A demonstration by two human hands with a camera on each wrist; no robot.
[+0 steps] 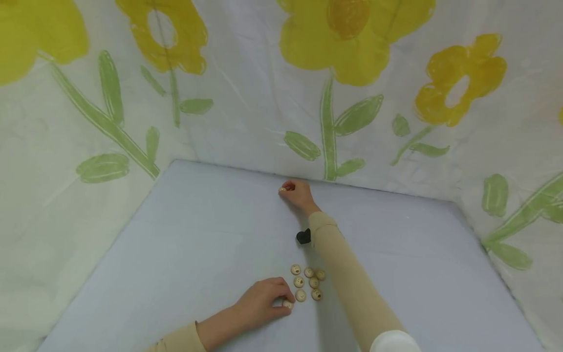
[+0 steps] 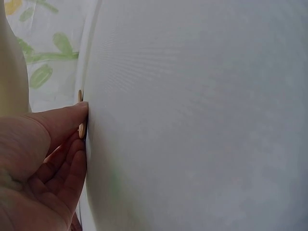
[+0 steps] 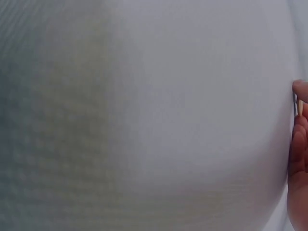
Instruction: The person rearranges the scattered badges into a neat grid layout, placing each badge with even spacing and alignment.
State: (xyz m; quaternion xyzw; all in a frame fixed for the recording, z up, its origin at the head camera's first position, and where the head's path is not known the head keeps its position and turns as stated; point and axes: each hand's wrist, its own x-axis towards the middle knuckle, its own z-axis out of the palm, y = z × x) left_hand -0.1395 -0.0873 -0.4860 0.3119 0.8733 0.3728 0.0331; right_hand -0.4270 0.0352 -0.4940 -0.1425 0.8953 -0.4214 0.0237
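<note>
Near the front of the table, my left hand [image 1: 264,303] pinches a small round wooden disc [image 1: 287,304] by its edges, low at the tabletop. In the left wrist view the disc [image 2: 82,130] shows edge-on between thumb and fingers. At the table's far edge, my right hand [image 1: 300,195] pinches another wooden disc [image 1: 282,189] between thumb and fingers. The right wrist view catches only part of that hand [image 3: 299,149] at its right border. Beside my left fingertips lie several more wooden discs [image 1: 299,282] with dark drawn marks like faces, grouped in loose columns.
A small black object [image 1: 303,237] lies beside my right forearm, partly hidden by the sleeve. The pale table [image 1: 198,234] meets a white sheet [image 1: 246,122] painted with yellow flowers along its back and sides. A white rounded thing [image 1: 395,341] shows at the bottom edge.
</note>
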